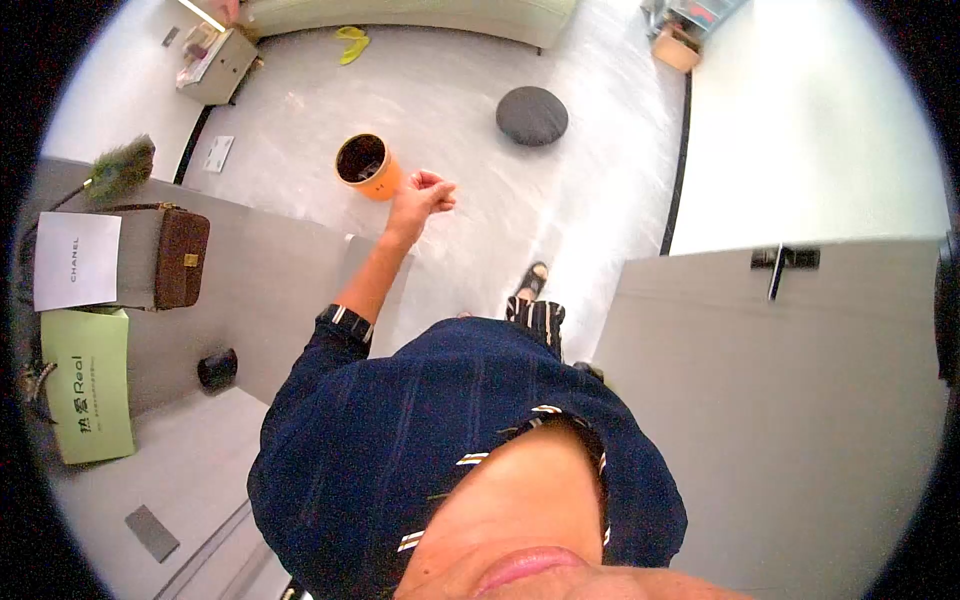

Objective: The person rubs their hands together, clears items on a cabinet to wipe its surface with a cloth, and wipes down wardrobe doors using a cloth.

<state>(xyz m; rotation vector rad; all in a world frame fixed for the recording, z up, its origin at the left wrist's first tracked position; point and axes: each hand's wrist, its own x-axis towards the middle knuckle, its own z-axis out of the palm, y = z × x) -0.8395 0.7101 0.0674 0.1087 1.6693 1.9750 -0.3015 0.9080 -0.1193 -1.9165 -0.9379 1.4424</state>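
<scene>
My left hand (422, 203) reaches forward, its fingers bent and drawn together in a pinch. Whatever they hold, if anything, is too small to make out. Right beside the wrist is an orange bin (380, 183) with a dark inside, upright and partly covered by the hand. Whether hand and bin touch, I cannot tell. My right hand is out of view.
A round black cushion (532, 116) and yellow-green slippers (351, 45) lie on the floor. To the left are a brown handbag (182, 257), a white card (77, 262) and a green bag (88, 387). A grey door (770, 390) with a black handle (776, 270) is on the right.
</scene>
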